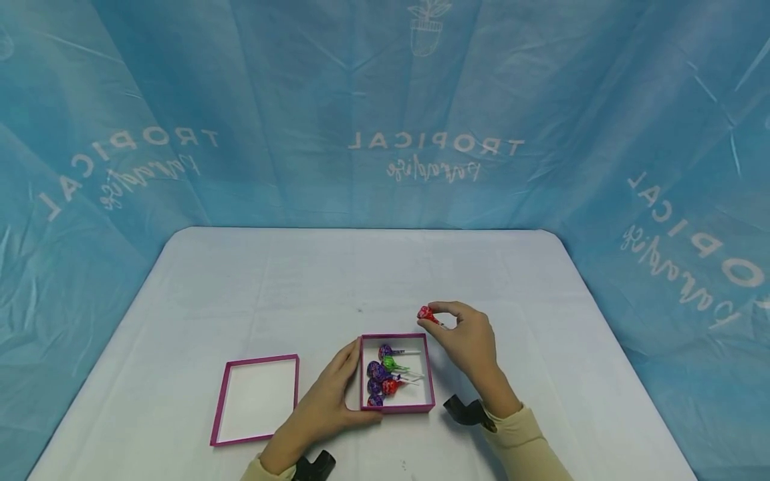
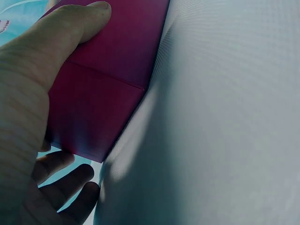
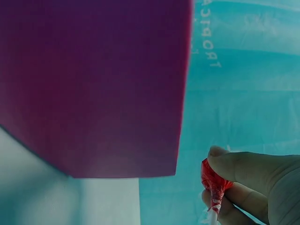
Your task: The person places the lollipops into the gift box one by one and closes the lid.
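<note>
My right hand (image 1: 469, 337) pinches a red-wrapped lollipop (image 1: 426, 313) between thumb and fingers, above the table beyond the back edge of an open box. In the right wrist view the lollipop (image 3: 213, 180) has its white stick pointing down. The magenta-edged box (image 1: 430, 374) has a white inside. Several lollipops lie in it with sticks toward the right: purple ones (image 1: 376, 370), a green one (image 1: 389, 363) and a red one (image 1: 390, 387). My left hand (image 1: 327, 394) holds the box at its near left corner, thumb on the front wall (image 2: 112, 51), fingers along the left side.
Left of the box lies a magenta-rimmed lid (image 1: 224, 401), its white inside facing up, partly behind my left forearm. A white cloth covers the table (image 1: 301, 280). Blue printed curtains (image 1: 361, 87) hang around its back and sides.
</note>
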The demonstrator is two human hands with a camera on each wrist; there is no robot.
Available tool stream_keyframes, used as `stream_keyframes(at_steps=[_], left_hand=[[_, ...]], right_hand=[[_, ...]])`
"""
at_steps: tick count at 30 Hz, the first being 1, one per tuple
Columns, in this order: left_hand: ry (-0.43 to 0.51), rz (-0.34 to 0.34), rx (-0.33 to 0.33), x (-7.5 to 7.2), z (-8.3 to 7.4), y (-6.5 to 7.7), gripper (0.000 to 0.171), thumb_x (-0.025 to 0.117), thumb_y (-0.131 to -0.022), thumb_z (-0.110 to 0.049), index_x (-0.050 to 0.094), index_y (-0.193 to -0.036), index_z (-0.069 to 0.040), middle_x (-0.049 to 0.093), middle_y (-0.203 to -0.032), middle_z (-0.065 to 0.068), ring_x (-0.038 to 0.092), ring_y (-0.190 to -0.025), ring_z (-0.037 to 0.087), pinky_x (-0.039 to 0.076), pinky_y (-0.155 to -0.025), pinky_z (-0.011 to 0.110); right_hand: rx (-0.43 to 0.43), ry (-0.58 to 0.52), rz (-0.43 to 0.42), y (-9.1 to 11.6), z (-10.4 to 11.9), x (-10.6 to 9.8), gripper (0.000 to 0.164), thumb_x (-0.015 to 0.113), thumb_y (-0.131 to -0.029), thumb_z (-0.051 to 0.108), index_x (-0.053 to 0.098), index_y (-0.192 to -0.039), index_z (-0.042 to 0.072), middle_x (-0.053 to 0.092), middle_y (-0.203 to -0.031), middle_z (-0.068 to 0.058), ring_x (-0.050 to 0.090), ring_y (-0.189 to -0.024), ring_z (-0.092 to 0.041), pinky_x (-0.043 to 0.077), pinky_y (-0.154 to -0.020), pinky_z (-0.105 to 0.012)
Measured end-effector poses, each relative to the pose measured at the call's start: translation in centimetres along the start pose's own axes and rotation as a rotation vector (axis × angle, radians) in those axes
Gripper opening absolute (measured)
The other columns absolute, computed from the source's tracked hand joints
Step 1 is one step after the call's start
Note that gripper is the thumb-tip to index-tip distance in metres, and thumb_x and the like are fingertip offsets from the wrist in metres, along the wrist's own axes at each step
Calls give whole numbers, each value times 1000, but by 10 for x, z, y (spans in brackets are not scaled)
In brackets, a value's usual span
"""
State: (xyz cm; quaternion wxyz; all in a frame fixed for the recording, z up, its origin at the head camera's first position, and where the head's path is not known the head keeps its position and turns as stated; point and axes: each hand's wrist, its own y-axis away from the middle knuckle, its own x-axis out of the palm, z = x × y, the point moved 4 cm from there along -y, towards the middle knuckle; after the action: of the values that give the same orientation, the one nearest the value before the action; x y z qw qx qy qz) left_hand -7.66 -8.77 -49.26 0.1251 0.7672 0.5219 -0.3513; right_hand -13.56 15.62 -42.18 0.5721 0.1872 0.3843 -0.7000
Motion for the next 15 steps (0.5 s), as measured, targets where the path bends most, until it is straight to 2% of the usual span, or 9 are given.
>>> stream_keyframes(at_steps=[3, 5, 7, 10, 12, 15], left_hand=[[4, -6, 3, 0, 0, 0, 125, 83, -60, -59, 13, -154, -13, 18, -157, -5, 25, -140, 21, 30, -110, 43], [1, -2, -3, 0, 0, 0, 126, 83, -60, -59, 12, -154, -16, 17, -157, -6, 25, -140, 20, 30, -111, 43], [-2, 4, -7, 0, 0, 0, 126, 82, -60, -59, 10, -154, -17, 17, -157, -5, 25, -140, 21, 30, -111, 44], [-4, 8, -3, 0, 0, 0, 126, 82, -61, -59, 10, -154, -17, 17, -157, -3, 25, -140, 23, 30, -110, 46], [-9, 4, 6, 0, -1, 0, 126, 82, -61, -59, 10, -154, -15, 17, -157, -1, 26, -140, 24, 31, -109, 47], [-16, -5, 19, -1, -1, 0, 125, 82, -61, -59, 11, -154, -14, 18, -157, -1, 27, -139, 25, 32, -109, 47]], right_hand=[[-20, -14, 0, 2, 5, 0, 32, 82, -73, 39, 76, -100, 22, 71, -98, 7, 64, -87, -14, 47, -55, -27], [-37, -23, 8, 4, 8, 1, 32, 82, -72, 40, 76, -99, 24, 71, -97, 9, 63, -84, -12, 44, -53, -26], [-52, -39, 25, 5, 10, 3, 31, 82, -72, 40, 76, -98, 25, 71, -96, 10, 63, -84, -11, 46, -54, -28], [-68, -55, 53, 8, 13, 7, 31, 81, -72, 43, 76, -97, 27, 71, -95, 12, 65, -95, -10, 54, -68, -34], [-82, -67, 66, 9, 16, 10, 30, 81, -72, 44, 76, -97, 27, 71, -94, 13, 65, -95, -9, 55, -70, -36], [-110, -73, 85, 11, 20, 14, 29, 82, -71, 44, 75, -95, 30, 71, -93, 15, 58, -69, -1, 49, -53, -27]])
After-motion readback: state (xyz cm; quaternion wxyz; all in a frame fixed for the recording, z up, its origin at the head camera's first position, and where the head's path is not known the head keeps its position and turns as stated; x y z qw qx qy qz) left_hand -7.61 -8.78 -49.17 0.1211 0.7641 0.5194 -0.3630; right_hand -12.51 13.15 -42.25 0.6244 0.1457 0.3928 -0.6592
